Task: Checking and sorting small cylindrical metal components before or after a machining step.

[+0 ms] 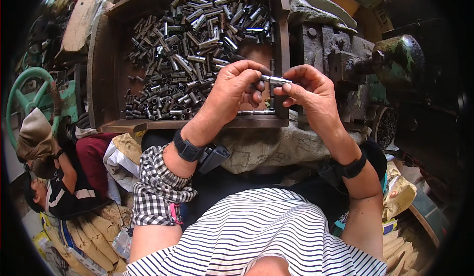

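Note:
Above the right side of a wooden tray (197, 124), a short shiny metal tube (276, 80) lies crosswise between my two hands. My left hand (236, 86) pinches its left end between thumb and forefinger, the other fingers curled below. The thumb and fingers of my right hand (311, 89) close on its right end. Many similar metal tubes (197, 59) lie heaped in the tray, left of and beyond my hands. A few tubes (256, 112) lie end to end along the tray's near right edge, just under my hands.
A dark, greasy machine (340, 59) stands right of the tray, a grey cloth (321, 9) on it. Sacking (266, 145) hangs below the tray's near edge. At left, a green handwheel (32, 91) stands near another person (69, 182) wearing a work glove. Paper sacks (89, 236) lie lower left.

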The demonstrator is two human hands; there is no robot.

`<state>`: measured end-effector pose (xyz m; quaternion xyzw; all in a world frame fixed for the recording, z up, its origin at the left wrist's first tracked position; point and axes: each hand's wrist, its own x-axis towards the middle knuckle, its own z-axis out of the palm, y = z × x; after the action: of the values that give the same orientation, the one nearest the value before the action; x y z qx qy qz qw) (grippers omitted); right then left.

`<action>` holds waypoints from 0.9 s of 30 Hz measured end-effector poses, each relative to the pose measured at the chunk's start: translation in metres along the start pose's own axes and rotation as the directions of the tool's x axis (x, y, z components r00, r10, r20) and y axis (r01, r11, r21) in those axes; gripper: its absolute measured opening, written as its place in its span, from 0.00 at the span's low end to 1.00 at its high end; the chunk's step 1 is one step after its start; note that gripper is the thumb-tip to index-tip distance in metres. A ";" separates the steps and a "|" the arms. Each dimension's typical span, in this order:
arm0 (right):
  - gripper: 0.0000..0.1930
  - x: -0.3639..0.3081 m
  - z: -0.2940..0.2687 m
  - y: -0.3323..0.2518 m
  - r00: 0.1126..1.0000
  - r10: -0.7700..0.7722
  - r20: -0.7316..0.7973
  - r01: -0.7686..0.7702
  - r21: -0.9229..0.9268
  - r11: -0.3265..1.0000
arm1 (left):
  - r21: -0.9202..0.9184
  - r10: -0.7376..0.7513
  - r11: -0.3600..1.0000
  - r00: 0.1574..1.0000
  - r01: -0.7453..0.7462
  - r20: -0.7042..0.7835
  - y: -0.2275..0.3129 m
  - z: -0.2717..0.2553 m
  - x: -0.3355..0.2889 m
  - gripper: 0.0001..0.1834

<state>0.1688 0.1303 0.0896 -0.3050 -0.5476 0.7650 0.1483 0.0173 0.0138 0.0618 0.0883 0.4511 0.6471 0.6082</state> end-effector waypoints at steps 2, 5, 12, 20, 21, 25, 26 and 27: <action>0.07 -0.001 0.001 0.000 1.000 -0.017 -0.008 0.016 -0.043 0.999 | -0.013 0.013 1.000 1.000 -0.013 0.009 -0.001 -0.001 0.000 0.09; 0.07 0.000 -0.001 0.002 1.000 -0.018 -0.014 0.016 -0.112 0.994 | -0.035 0.009 0.999 1.000 -0.008 0.022 0.000 0.000 -0.001 0.09; 0.10 0.000 0.000 0.002 1.000 0.006 -0.014 -0.007 -0.066 0.998 | -0.019 0.042 0.999 0.999 -0.042 0.013 -0.004 0.001 -0.001 0.09; 0.10 0.002 -0.001 0.002 0.999 0.042 -0.031 -0.043 -0.039 0.998 | 0.166 0.163 0.971 0.984 -0.173 0.077 -0.004 0.007 -0.006 0.10; 0.09 0.003 -0.002 0.002 0.995 0.100 -0.013 -0.100 0.045 0.994 | 0.232 0.181 0.953 0.980 -0.196 0.083 -0.004 0.010 -0.008 0.11; 0.08 0.005 -0.011 -0.004 0.939 0.234 0.252 -0.301 0.273 0.914 | 0.211 -0.010 0.976 0.968 -0.045 0.252 0.007 0.001 -0.011 0.13; 0.08 0.004 -0.011 -0.007 0.915 0.270 0.301 -0.359 0.299 0.884 | 0.282 -0.072 0.959 0.958 -0.010 0.278 0.012 0.005 -0.013 0.16; 0.08 0.004 -0.011 -0.007 0.914 0.266 0.306 -0.357 0.296 0.886 | 0.210 -0.070 0.978 0.939 -0.003 0.337 0.013 0.007 -0.016 0.19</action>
<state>0.1719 0.1431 0.0922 -0.2571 -0.3628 0.8957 0.0016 0.0164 0.0053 0.0815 0.2545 0.4049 0.5609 0.6758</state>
